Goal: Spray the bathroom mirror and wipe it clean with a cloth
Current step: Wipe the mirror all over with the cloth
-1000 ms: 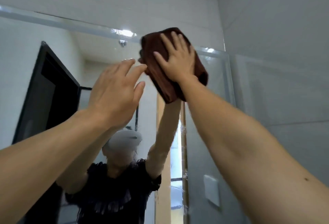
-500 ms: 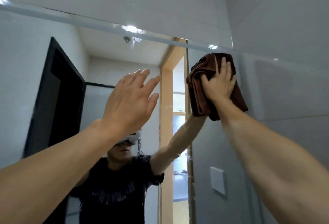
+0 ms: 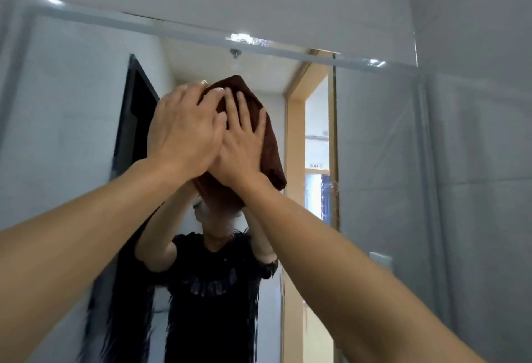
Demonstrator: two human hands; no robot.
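Dark brown folded cloth [image 3: 270, 155] is flat against the mirror [image 3: 374, 138], right hand [image 3: 241, 155] pressing it with fingers spread, left hand [image 3: 181, 132] laid flat over it.

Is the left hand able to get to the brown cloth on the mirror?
Yes, it looks so. The left hand already lies with straight fingers over the top of the brown cloth, partly overlapping the right hand, which presses the cloth flat against the mirror. Nothing blocks it.

Both arms reach up to the brown cloth [image 3: 260, 143]. The right hand [image 3: 240, 149] presses it flat-fingered; the left hand [image 3: 184, 129] overlaps the right, fingers straight.
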